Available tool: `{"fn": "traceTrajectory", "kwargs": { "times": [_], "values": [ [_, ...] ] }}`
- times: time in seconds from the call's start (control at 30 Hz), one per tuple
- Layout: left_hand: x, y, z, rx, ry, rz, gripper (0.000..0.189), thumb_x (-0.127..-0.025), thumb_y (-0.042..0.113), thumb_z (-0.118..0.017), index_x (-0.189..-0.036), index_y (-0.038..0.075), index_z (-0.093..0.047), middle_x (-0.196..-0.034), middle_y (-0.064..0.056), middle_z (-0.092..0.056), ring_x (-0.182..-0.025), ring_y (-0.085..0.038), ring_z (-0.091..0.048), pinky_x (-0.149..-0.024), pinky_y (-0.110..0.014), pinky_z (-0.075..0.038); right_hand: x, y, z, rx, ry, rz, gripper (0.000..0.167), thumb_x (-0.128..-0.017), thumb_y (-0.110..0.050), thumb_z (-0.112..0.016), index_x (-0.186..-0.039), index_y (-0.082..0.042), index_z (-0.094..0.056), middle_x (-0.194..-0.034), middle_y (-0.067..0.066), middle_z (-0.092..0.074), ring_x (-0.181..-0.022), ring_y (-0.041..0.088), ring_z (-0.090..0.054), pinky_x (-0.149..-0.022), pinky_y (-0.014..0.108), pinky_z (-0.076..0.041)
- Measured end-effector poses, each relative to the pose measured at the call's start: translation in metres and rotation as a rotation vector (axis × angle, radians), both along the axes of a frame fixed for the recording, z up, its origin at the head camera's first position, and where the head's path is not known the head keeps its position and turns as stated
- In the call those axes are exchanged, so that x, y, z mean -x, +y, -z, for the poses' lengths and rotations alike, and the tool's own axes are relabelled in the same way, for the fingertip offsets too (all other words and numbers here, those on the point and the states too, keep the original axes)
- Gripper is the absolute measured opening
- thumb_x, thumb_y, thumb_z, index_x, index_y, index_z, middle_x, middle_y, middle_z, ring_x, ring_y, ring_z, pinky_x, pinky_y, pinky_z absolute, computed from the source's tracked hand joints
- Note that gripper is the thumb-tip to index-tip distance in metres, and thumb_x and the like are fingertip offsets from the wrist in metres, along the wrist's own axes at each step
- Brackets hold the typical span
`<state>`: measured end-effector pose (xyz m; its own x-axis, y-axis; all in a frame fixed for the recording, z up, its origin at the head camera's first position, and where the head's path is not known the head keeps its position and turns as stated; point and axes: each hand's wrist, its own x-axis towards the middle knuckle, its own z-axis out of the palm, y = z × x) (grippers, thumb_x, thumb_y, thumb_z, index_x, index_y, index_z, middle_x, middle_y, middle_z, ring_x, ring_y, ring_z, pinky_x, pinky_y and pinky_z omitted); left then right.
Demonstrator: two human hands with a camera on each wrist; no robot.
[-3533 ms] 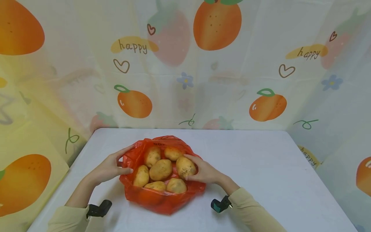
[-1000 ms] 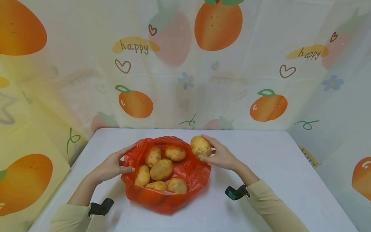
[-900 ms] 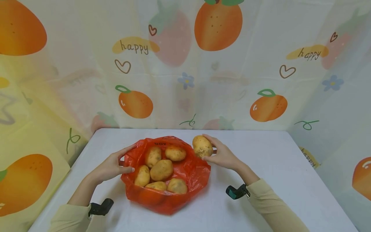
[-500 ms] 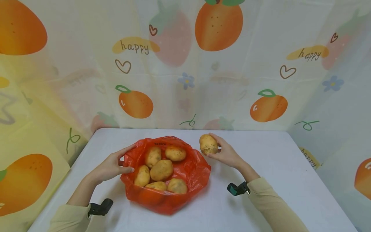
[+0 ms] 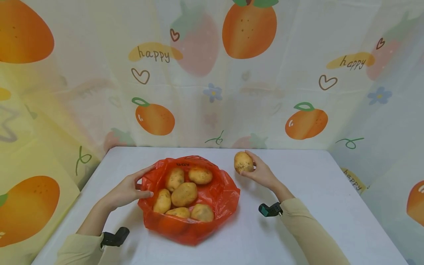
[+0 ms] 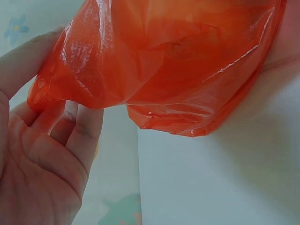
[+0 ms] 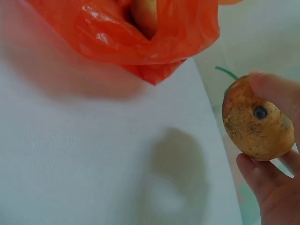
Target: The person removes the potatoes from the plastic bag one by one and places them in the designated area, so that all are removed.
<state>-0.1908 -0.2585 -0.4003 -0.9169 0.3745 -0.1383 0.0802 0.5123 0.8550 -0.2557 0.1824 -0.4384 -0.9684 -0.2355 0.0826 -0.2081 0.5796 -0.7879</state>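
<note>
A red plastic bag (image 5: 226, 195) stands with its mouth spread wide, several potatoes (image 5: 184, 194) lying inside. My left hand (image 5: 124, 189) holds the bag's left rim, thumb over the edge; the left wrist view shows the fingers (image 6: 86, 133) at the thin red film (image 6: 173, 61). To the right of the bag, my right hand (image 5: 265, 176) grips one potato (image 5: 243, 162) between thumb and fingers, raised above the table. In the right wrist view, this potato (image 7: 248, 126) has a dark round spot on its skin.
A white table (image 5: 298, 191) carries the bag, and its back edge meets a curtain (image 5: 251, 92) printed with oranges and strawberries. Each forearm wears a black wrist camera (image 5: 115, 236). The right hand's shadow (image 7: 173, 173) falls on the tabletop.
My right hand has lifted a potato out of the bag's right side and carried it rightward, over beyond the rim. The left hand stays at the left rim.
</note>
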Motion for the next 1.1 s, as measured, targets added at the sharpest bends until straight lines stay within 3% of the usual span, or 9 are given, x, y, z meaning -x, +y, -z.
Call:
{"fn": "traceTrajectory", "kwargs": {
  "times": [0.57, 0.77, 1.1],
  "values": [
    [0.000, 0.001, 0.000, 0.017, -0.002, -0.007, 0.079, -0.079, 0.017, -0.071, -0.145, 0.029, -0.028, -0.137, -0.017, -0.042, -0.101, -0.028, -0.057, -0.075, -0.035, -0.055, 0.007, 0.005, 0.016, -0.040, -0.058, 0.048, 0.083, -0.078, -0.017, -0.073, -0.145, -0.006, -0.025, -0.144, 0.018, -0.033, -0.124, 0.035, -0.039, -0.101, 0.052, -0.036],
    [0.000, 0.001, 0.000, 0.030, 0.004, -0.012, 0.080, -0.078, 0.018, -0.072, -0.145, 0.028, -0.028, -0.136, -0.016, -0.043, -0.101, -0.028, -0.057, -0.075, -0.035, -0.055, 0.010, 0.008, 0.022, -0.062, -0.041, 0.059, 0.083, -0.078, -0.016, -0.072, -0.144, -0.001, -0.024, -0.141, 0.023, -0.033, -0.126, 0.037, -0.036, -0.103, 0.054, -0.031],
    [0.000, 0.000, 0.000, 0.010, -0.006, -0.009, 0.080, -0.079, 0.016, -0.071, -0.145, 0.027, -0.028, -0.136, -0.018, -0.042, -0.099, -0.028, -0.058, -0.075, -0.036, -0.055, 0.012, 0.008, 0.029, -0.081, 0.009, 0.110, 0.082, -0.076, -0.014, -0.072, -0.142, 0.002, -0.026, -0.136, 0.028, -0.038, -0.121, 0.039, -0.040, -0.101, 0.053, -0.034]
  ]
}}
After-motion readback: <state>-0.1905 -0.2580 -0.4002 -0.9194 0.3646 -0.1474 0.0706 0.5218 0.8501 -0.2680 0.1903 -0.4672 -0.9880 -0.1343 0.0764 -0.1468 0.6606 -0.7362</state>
